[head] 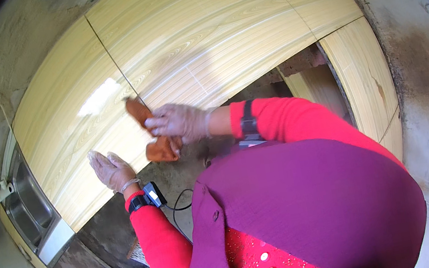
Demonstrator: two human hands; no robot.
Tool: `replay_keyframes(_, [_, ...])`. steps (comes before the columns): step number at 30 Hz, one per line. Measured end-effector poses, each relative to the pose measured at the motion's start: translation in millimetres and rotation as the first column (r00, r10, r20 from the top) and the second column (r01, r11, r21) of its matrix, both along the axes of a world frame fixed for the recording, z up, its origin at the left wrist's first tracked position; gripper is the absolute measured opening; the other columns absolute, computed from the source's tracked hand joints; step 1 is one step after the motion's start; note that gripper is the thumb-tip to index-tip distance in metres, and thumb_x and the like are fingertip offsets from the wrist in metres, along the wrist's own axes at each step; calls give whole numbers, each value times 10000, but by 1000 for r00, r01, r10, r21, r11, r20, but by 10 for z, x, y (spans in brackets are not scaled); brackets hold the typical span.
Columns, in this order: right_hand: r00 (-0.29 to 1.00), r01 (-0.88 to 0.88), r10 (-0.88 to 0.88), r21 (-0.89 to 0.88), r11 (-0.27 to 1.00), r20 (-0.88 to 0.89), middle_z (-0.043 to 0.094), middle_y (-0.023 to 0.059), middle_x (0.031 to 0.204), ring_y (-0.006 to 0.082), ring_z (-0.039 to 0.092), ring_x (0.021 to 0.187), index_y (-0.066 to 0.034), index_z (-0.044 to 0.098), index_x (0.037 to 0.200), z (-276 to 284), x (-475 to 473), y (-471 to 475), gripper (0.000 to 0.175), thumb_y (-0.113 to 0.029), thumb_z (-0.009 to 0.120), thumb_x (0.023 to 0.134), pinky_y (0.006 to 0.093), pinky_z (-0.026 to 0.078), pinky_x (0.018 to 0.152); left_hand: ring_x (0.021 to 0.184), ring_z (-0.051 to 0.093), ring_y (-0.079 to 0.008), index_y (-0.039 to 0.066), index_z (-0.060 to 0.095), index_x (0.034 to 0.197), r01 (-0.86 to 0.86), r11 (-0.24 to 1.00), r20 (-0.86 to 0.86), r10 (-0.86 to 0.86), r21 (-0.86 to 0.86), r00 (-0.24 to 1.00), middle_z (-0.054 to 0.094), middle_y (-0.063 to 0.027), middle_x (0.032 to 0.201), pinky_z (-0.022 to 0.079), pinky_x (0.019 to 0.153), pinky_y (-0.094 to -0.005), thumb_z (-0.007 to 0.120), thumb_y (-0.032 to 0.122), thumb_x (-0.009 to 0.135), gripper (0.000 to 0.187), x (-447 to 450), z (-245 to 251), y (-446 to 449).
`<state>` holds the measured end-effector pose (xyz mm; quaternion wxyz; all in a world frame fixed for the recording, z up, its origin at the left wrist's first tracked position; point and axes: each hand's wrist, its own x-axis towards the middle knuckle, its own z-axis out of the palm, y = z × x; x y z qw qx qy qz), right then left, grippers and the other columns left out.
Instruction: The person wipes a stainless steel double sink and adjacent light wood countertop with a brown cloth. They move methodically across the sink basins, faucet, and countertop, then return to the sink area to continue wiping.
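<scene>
My right hand, in a thin clear plastic glove, grips a bunched orange-brown cloth over the front part of a glossy, wood-patterned tiled counter. One end of the cloth sticks out beyond the fingers and looks blurred; another part hangs near the counter's front edge. My left hand, gloved the same way, is at that edge to the left of the cloth. Its fingers are extended and nothing is in it. Whether its palm touches the tiles I cannot tell.
A stainless steel sink with a pale tap lies at the far left. Stained walls border the counter. Below its front edge is an open recess on the right. A black cable hangs by my left wrist.
</scene>
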<state>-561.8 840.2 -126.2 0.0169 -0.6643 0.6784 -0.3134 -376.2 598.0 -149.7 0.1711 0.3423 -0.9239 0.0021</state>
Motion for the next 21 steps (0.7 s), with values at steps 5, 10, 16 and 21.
replay_keyframes(5, [999, -44, 44, 20, 999, 33, 553, 57, 1370, 325, 521, 1290, -150, 657, 1210, 44, -113, 158, 543, -187, 755, 677, 424, 426, 1091, 1426, 429, -371, -59, 501, 1437, 24, 1000, 7, -24, -14, 1000, 484, -237, 1512, 317, 1207, -440, 529, 219, 1017, 504, 36, -11, -2])
replay_keyframes(10, [981, 194, -192, -69, 978, 35, 624, 85, 1317, 337, 623, 1192, -85, 661, 1211, 57, -804, 1261, 531, -230, 826, 727, 428, 505, 1011, 1439, 417, -359, -55, 491, 1450, 13, 1000, 20, -13, 3, 1000, 454, -222, 1542, 301, 1220, -430, 503, 223, 1031, 503, 39, -20, -14])
replay_keyframes(16, [701, 689, -688, -71, 722, -189, 624, 148, 1355, 346, 583, 1276, -106, 652, 1264, -17, -1675, 2733, 534, -77, 758, 741, 425, 469, 1097, 1446, 401, -370, -61, 464, 1467, 27, 1000, 14, -27, 5, 1000, 448, -225, 1545, 289, 1228, -429, 492, 228, 1032, 524, 52, -45, -9])
replay_keyframes(21, [232, 971, -958, -15, 238, -168, 601, 158, 1404, 350, 576, 1272, -102, 641, 1267, -300, -2192, 2840, 548, -108, 793, 741, 431, 461, 1093, 1423, 414, -403, -64, 457, 1464, 9, 1000, -23, -9, 7, 1000, 463, -256, 1518, 299, 1215, -455, 529, 198, 999, 538, 37, -30, 18])
